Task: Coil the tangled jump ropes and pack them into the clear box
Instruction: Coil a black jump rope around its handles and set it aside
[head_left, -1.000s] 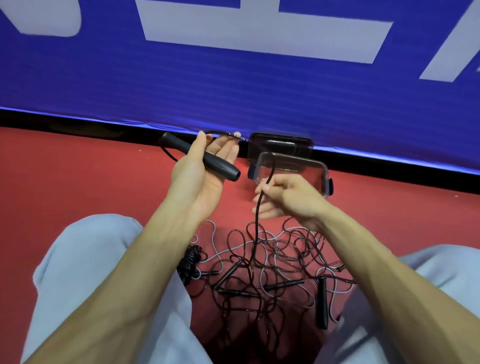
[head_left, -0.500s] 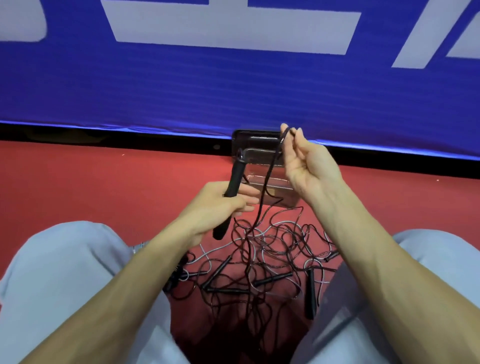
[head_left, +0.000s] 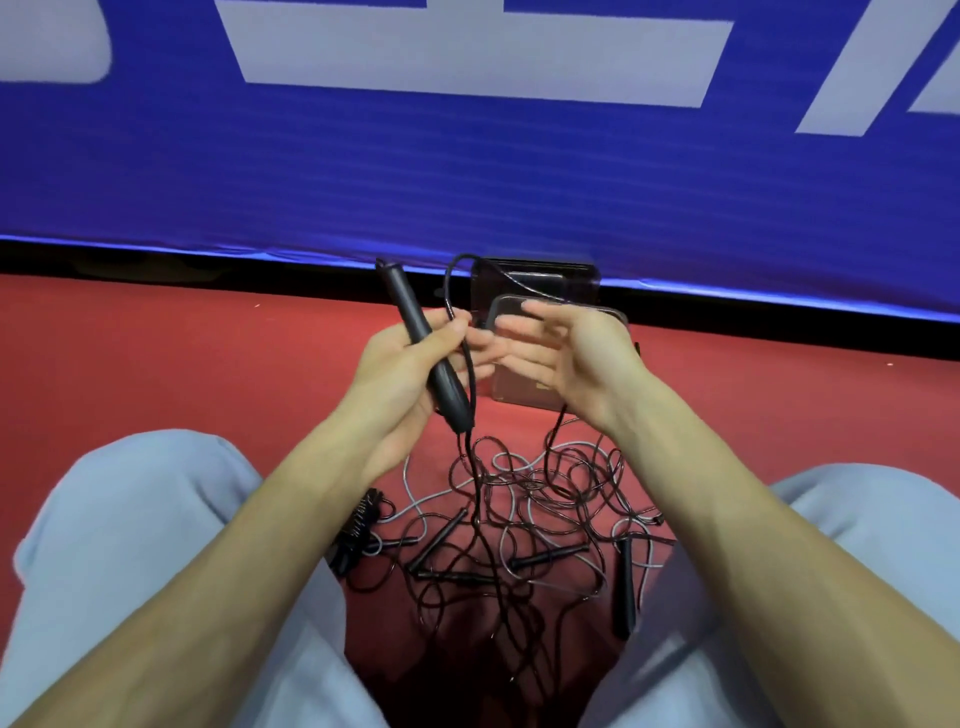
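My left hand (head_left: 400, 374) grips a black jump rope handle (head_left: 415, 332), held up almost upright above the floor. Its dark cord (head_left: 470, 374) loops over the handle's top and arcs right to my right hand (head_left: 566, 358). That hand's fingers are nearly straight, with the cord running across them and down to the tangled pile of ropes (head_left: 524, 514) between my knees. Several loose black handles (head_left: 550, 556) lie in the pile. The clear box (head_left: 571, 280) stands behind my hands against the wall, partly hidden.
A clear lid (head_left: 524, 400) lies on the red floor (head_left: 156, 364) just before the box. One small bundled black rope (head_left: 358, 535) rests by my left leg. A blue banner wall (head_left: 467, 171) closes off the far side. My grey-trousered legs flank the pile.
My right hand has come down and left from its raised pinch, fingers now spread near the left hand. The left hand lifted the handle, tipping its top leftward, and a cord loop now stands above it.
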